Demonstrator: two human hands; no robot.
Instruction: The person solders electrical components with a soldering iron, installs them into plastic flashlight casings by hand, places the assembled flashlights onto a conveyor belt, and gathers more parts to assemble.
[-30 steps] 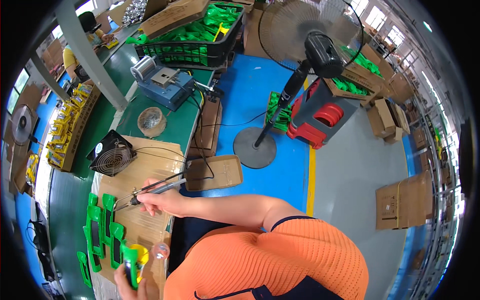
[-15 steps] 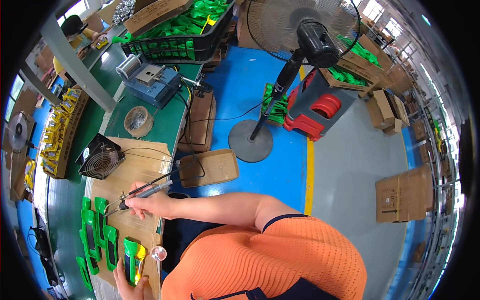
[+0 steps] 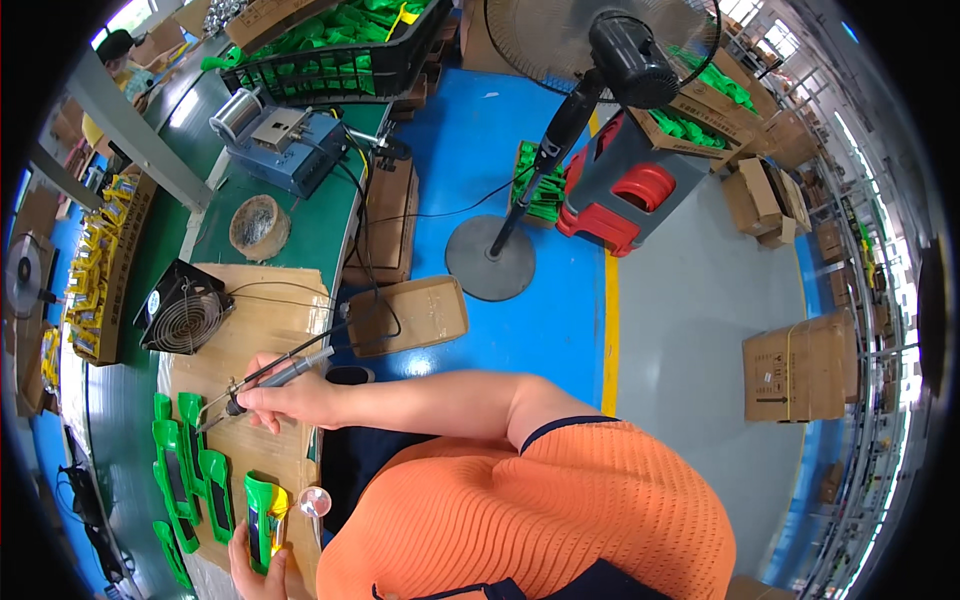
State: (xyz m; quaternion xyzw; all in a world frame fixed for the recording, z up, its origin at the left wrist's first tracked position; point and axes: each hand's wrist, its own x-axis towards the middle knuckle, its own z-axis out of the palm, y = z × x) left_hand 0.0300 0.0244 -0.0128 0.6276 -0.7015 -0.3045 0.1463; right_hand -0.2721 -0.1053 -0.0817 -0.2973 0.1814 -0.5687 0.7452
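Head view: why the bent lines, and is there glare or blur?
In the head view, the fisheye lens curves the shelving near the right rim; upper-right windows wash out white; the green bench gleams at upper left; the right hand looks reasonably sharp.

no wording or number can be made out. well to the right of the right grip (image 3: 290, 395), a large carton (image 3: 815, 370) on the floor bears dark handling symbols, an arrow and a small pale label (image 3: 768, 378). beyond that grip and to its left, a pale round sticker (image 3: 153, 304) sits on the black fan (image 3: 190, 315). farther left, blurred lettering runs along a cardboard box (image 3: 125, 265); far off beyond the grip to the right, small dark print lines a cardboard tray (image 3: 712, 117).
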